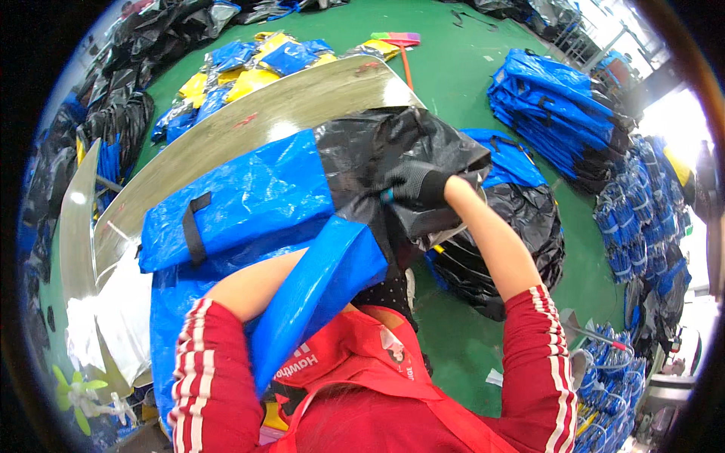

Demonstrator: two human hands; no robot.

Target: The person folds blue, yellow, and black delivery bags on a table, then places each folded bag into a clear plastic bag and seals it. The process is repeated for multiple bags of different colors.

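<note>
Across the table [196, 162] lies a large blue-and-black plastic bag [249, 185] with a black strap on its blue side. My right hand [415, 185], in a dark knit glove, is closed on the black part, where the material bunches and creases around its fingers. A teal spot shows by the glove's fingertips. My left forearm [260, 287] reaches under a raised blue fold of the bag, which hides my left hand, so its fingers cannot be seen.
Packed blue and yellow bundles [253, 64] lie beyond the table. Blue-and-black bag stacks [555, 113] stand on the green floor to the right, and another pile [521, 234] sits beside my right arm. A broom [404, 45] lies past the table; a small green-bladed fan [79, 396] is at lower left.
</note>
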